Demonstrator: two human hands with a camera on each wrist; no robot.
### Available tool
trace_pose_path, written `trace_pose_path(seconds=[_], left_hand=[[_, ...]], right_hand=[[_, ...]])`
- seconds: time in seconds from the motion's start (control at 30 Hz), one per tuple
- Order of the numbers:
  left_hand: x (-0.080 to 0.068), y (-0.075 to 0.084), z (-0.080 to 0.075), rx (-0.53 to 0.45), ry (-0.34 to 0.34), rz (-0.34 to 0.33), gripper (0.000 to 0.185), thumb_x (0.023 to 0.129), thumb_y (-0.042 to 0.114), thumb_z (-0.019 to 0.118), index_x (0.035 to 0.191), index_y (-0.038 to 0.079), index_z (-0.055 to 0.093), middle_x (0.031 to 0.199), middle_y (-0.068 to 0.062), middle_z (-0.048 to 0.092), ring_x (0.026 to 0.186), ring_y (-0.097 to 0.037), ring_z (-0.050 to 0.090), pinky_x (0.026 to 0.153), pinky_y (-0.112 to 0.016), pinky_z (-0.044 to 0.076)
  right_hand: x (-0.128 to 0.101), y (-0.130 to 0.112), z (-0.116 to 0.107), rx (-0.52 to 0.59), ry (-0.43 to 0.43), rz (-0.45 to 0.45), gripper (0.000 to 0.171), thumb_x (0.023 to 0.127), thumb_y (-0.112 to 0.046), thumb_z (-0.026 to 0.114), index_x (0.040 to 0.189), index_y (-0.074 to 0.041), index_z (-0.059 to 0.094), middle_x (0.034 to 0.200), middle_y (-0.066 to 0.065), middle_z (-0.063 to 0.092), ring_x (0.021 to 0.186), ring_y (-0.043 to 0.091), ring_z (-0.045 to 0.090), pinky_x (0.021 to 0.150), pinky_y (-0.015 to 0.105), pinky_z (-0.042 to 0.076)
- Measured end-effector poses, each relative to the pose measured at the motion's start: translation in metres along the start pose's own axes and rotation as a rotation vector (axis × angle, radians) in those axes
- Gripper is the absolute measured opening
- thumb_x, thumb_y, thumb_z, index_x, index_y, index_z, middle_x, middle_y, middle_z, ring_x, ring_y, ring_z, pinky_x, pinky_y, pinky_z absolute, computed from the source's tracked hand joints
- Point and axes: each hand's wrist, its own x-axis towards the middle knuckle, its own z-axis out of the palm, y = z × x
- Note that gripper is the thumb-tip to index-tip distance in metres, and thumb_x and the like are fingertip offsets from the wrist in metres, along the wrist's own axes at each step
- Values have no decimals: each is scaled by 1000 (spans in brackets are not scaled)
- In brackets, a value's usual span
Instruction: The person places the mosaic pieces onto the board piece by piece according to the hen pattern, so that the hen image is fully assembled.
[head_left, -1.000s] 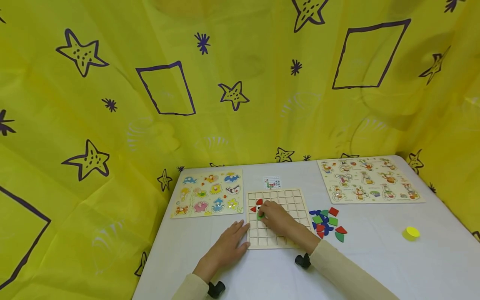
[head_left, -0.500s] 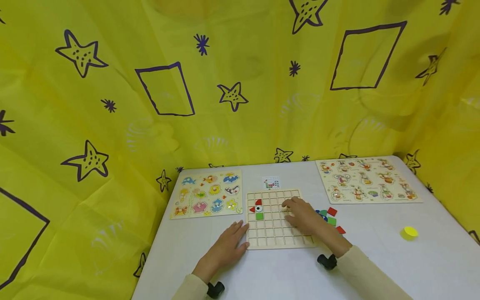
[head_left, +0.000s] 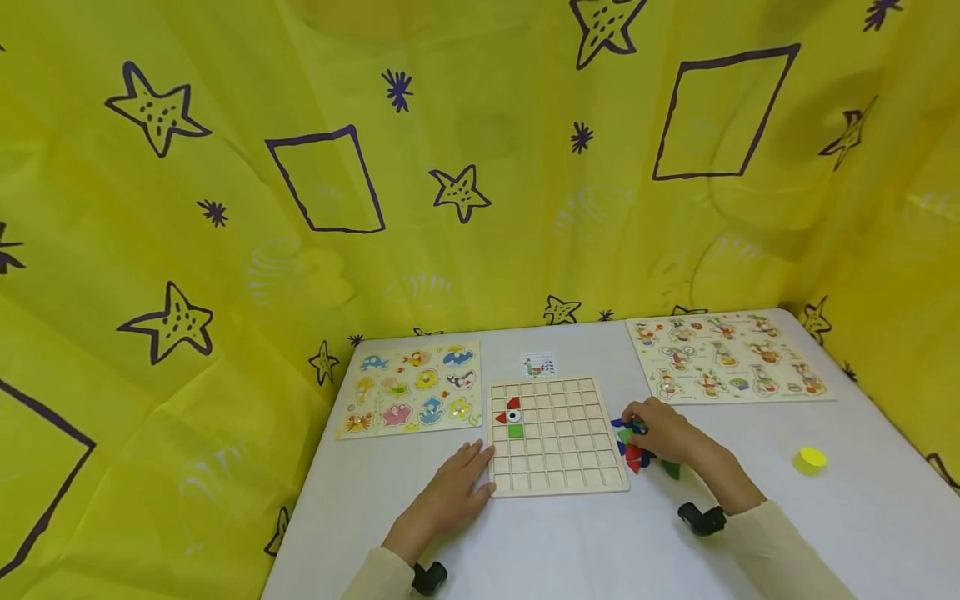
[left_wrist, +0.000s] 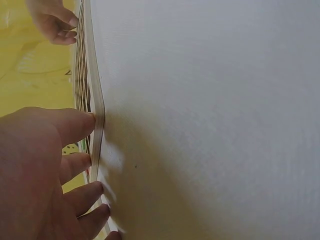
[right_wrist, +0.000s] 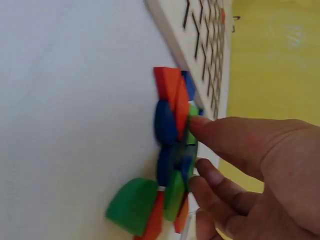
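Observation:
My left hand (head_left: 450, 492) rests at the left edge of a wooden grid board (head_left: 558, 461), thumb and fingertips against its side. In the left wrist view its fingers are loosely spread along the rim. Upper left on the grid sit a red quarter-round piece (head_left: 513, 403), a red triangle (head_left: 501, 417), a white eye tile (head_left: 513, 416) and a green square (head_left: 516, 431). My right hand (head_left: 663, 431) reaches over a pile of coloured pieces right of the board. Its thumb is right at a green piece (right_wrist: 193, 111), fingers apart from the thumb. A green quarter-round (right_wrist: 132, 205) lies nearest the camera.
A small picture card (head_left: 538, 364) lies behind the board. A sea-animal puzzle (head_left: 408, 392) stands to the left, another figure puzzle (head_left: 731, 358) at the back right. A yellow round block (head_left: 810, 461) sits far right. Yellow patterned cloth (head_left: 465, 275) walls the table's back.
My right hand has left the green square on the grid and moved right to the pile of pieces. My left hand stays at the board's edge.

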Motion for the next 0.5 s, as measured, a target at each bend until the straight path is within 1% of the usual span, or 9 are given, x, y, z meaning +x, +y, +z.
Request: trace_pose_path(seconds=[0.07, 0.17, 0.23, 0.37, 0.5], left_hand=[[0, 0, 0, -3, -2, -6, 63, 107, 39, 58, 164, 20, 41, 172, -6, 33, 160, -34, 28, 127, -58, 32], [0, 0, 0, -5, -6, -10, 63, 107, 39, 57, 164, 21, 40, 173, -5, 33, 160, -34, 28, 127, -58, 31], [0, 1, -1, -9, -9, -13, 63, 107, 40, 57, 164, 21, 40, 173, -5, 32, 160, -33, 27, 127, -57, 31], [0, 2, -2, -13, -7, -5, 63, 106, 39, 58, 164, 20, 41, 172, -7, 33, 160, -34, 28, 127, -59, 31], [0, 2, -1, 0, -10, -15, 63, 106, 39, 58, 164, 21, 40, 173, -5, 33, 160, -33, 28, 127, -57, 32]], right_hand=[[2, 3, 2, -7, 3, 2, 24, 95, -11, 75, 117, -6, 66, 107, 14, 58, 92, 27, 55, 77, 44, 51], [4, 5, 5, -8, 32, -16, 19, 96, -10, 74, 113, -7, 66, 106, 15, 59, 92, 27, 57, 77, 44, 52], [5, 5, 6, -8, 41, -23, 19, 96, -10, 74, 113, -7, 66, 106, 16, 59, 91, 28, 57, 77, 46, 52], [4, 2, 3, -21, 20, -12, 22, 95, -13, 76, 115, -8, 67, 107, 15, 60, 93, 27, 57, 77, 48, 52], [5, 0, 1, -40, 1, -22, 24, 94, -15, 78, 115, -10, 68, 107, 12, 61, 91, 25, 56, 74, 44, 48]])
